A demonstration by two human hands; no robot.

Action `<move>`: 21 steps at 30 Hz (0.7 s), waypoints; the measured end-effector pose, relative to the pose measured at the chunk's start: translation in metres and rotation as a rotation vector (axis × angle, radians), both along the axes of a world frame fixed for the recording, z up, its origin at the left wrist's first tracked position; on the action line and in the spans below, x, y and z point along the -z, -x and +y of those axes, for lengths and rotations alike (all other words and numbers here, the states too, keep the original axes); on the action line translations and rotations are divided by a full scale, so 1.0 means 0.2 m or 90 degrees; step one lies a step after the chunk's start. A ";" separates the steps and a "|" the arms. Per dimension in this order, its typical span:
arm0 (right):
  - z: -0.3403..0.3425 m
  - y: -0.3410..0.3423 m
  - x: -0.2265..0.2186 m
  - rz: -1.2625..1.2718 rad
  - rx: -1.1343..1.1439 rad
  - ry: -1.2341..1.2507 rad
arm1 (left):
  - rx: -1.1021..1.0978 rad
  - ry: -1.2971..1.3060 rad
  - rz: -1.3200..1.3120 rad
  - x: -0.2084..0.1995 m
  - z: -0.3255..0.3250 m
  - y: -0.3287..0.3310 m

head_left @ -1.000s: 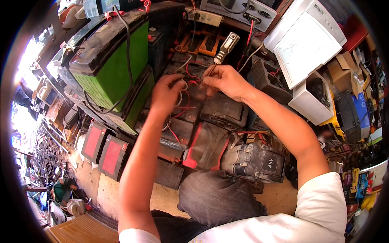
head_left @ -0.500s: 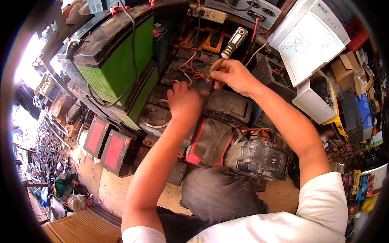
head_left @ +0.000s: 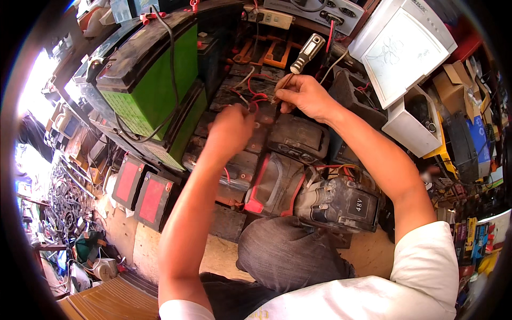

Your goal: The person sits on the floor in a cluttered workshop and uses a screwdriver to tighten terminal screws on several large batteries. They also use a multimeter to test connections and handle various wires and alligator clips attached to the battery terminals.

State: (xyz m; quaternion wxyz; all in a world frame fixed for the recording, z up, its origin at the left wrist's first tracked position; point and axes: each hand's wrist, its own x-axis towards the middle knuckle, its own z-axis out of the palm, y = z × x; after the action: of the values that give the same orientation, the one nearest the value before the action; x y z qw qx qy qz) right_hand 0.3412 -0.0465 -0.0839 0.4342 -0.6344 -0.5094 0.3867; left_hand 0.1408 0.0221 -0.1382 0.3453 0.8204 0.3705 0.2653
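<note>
My right hand is closed around the shaft of a screwdriver, whose black-and-white handle slants up and away above the fingers. Its lower end meets the top of a dusty dark battery; the fingers hide the exact contact. Red wires loop beside those fingertips. To the left, my left hand is curled, somewhat blurred, over the batteries, with red wire at its fingertips. Whatever lies inside its grip is hidden. A black lidded battery stands just nearer than my right hand.
Large green-and-black batteries rise at the left, near two red-topped ones. Closer stand a red-edged case and a dark battery pack. A power strip lies at the back; a white box sits right.
My left hand has shifted slightly left, and the pale wire below it is no longer visible there. My right hand keeps its grip on the screwdriver. The view has shifted slightly.
</note>
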 end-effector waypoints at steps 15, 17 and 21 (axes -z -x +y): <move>0.04 0.05 0.10 -0.107 -0.023 -0.063 | 0.067 0.409 -0.228 0.12 0.19 0.12; 0.04 0.06 0.11 -0.149 -0.031 -0.053 | 0.047 0.421 -0.236 0.14 0.19 0.12; 0.03 0.05 0.11 -0.210 -0.059 -0.045 | 0.054 0.407 -0.242 0.14 0.18 0.13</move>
State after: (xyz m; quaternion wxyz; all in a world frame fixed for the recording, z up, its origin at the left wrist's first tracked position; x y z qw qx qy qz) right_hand 0.3314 -0.0404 -0.1066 0.3480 -0.6495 -0.6159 0.2789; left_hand 0.1141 0.0576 -0.1672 0.6575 0.6219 0.3296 0.2689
